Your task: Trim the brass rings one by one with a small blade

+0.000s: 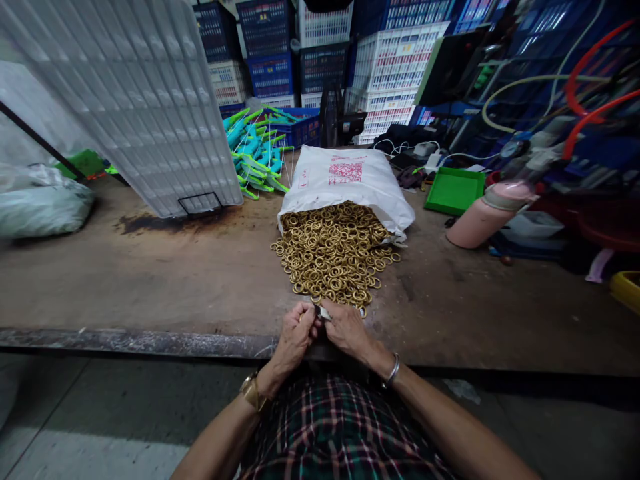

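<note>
So the landmark here is a big white sack with red printing [370, 183], lying on its side on a worn brown wooden table [150, 273]. A heap of small brass-coloured metal rings [330, 260] fills its open mouth and spreads onto the table in front.

Both hands are just in front of the sack, past the near end of that spill. The right hand [347, 327] has its fingers closed in a pinch on a small dark-and-pale piece [324, 313], too small for me to say what it is. The left hand [299, 328] is right up against it, fingers curled in and tips together; can't tell if it's got the same piece or a ring in there. Gold-coloured watch [253, 393] on the left wrist, silver bangle [391, 370] on the right.

Left of the sack there's a tall ribbed grey plastic panel [165, 120], with lime-and-teal plastic pieces [257, 153] between the two. Right of it: a shallow green plastic tray [455, 190], then a tilted pink cylindrical bottle [483, 223]. Stacked blue and white plastic crates [395, 60] sit behind.
</note>
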`<state>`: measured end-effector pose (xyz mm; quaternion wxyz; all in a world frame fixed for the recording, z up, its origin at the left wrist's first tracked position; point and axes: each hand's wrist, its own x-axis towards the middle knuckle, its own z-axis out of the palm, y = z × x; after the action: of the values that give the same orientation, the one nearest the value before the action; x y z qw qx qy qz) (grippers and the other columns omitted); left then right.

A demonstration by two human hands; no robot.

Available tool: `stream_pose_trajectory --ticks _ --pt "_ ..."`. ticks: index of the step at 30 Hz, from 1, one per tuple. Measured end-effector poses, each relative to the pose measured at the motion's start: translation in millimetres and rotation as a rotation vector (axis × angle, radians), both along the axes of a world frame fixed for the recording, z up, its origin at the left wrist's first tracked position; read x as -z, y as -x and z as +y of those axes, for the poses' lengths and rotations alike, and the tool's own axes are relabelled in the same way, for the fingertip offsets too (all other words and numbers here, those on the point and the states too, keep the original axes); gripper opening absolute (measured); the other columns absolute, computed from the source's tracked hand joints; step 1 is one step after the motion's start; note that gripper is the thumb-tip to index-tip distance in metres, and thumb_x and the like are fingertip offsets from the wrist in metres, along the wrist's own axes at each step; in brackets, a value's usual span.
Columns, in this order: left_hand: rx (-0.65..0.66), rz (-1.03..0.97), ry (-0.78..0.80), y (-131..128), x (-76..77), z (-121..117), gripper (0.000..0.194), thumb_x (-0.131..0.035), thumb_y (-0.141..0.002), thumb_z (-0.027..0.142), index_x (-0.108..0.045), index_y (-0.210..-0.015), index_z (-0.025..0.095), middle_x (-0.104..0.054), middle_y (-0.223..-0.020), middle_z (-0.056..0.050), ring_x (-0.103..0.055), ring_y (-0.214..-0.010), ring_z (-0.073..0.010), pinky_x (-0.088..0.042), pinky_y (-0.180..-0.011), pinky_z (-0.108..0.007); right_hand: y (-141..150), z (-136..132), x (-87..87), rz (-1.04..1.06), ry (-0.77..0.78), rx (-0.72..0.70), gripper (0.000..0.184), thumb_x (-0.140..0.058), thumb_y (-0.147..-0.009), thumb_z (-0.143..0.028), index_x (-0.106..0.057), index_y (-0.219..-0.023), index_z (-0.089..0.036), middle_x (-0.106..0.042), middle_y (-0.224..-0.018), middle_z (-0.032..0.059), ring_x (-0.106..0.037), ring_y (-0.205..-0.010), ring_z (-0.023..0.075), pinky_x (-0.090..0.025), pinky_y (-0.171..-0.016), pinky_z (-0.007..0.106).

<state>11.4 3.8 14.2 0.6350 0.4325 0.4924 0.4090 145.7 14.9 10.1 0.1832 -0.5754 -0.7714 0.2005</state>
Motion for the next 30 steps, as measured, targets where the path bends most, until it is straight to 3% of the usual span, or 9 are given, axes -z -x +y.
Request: stream_pose_trajectory --ticks 5,15,21,25,30 --pt "-0.012 0.064 -0.005 -0.6 -4.2 -1.4 0.041 -0.052 -0.073 0.058 -0.047 -0.074 0.017 -0.048 -0.056 0.004 -0.037 -0.043 -0.005 -0.026 -0.04 -0.016 2.7 -0.4 -1.3 -0.122 0.033 -0.019 0.021 -0.042 -0.073 -0.011 -0.057 -0.085 -0.017 -0.065 -0.076 0.0056 -0.054 -0.064 0.0147 -0.025 -0.056 0.026" --pt "-0.043 0.04 -0.064 5.1 0.3 -8.7 0.037 -0.049 -0.076 0.055 -0.045 -0.071 0.018 -0.047 -0.058 0.005 -0.04 -0.046 -0.0057 -0.03 -0.044 -0.017 11.0 1.4 -10.3 -0.158 0.086 -0.052 0.024 -0.043 -0.074 -0.012 -0.055 -0.094 -0.016 -0.066 -0.077 0.0074 -0.057 -0.065 0.016 -0.025 -0.055 0.026" --pt "0.0 -0.004 -0.068 7.4 -14.0 -18.7 0.036 -0.054 -0.075 0.053 -0.046 -0.073 0.018 -0.048 -0.056 0.005 -0.04 -0.045 -0.0054 -0.028 -0.041 -0.016 -2.8 17.9 -14.6 -0.209 0.093 0.1 0.02 -0.041 -0.075 -0.009 -0.056 -0.084 -0.017 -0.063 -0.07 0.0068 -0.053 -0.061 0.0152 -0.024 -0.054 0.026" --pt "-0.003 -0.187 0.05 6.8 -11.1 -13.6 0.034 -0.056 -0.075 0.051 -0.047 -0.077 0.018 -0.049 -0.06 0.005 -0.038 -0.043 -0.0036 -0.025 -0.039 -0.015 -2.7 23.0 -13.5 0.169 0.077 0.11 0.018 -0.038 -0.081 -0.019 -0.054 -0.074 -0.018 -0.057 -0.064 0.0014 -0.047 -0.057 0.0118 -0.028 -0.055 0.023" --pt "-0.002 -0.381 0.076 8.7 -5.4 -9.2 0.032 -0.06 -0.074 0.046 -0.047 -0.077 0.017 -0.05 -0.065 0.004 -0.04 -0.044 -0.0033 -0.026 -0.038 -0.015 9.3 14.6 -3.3 0.69 0.406 0.1 0.031 -0.038 -0.082 -0.036 -0.049 -0.06 -0.018 -0.047 -0.053 -0.0034 -0.038 -0.048 0.0081 -0.028 -0.048 0.021"
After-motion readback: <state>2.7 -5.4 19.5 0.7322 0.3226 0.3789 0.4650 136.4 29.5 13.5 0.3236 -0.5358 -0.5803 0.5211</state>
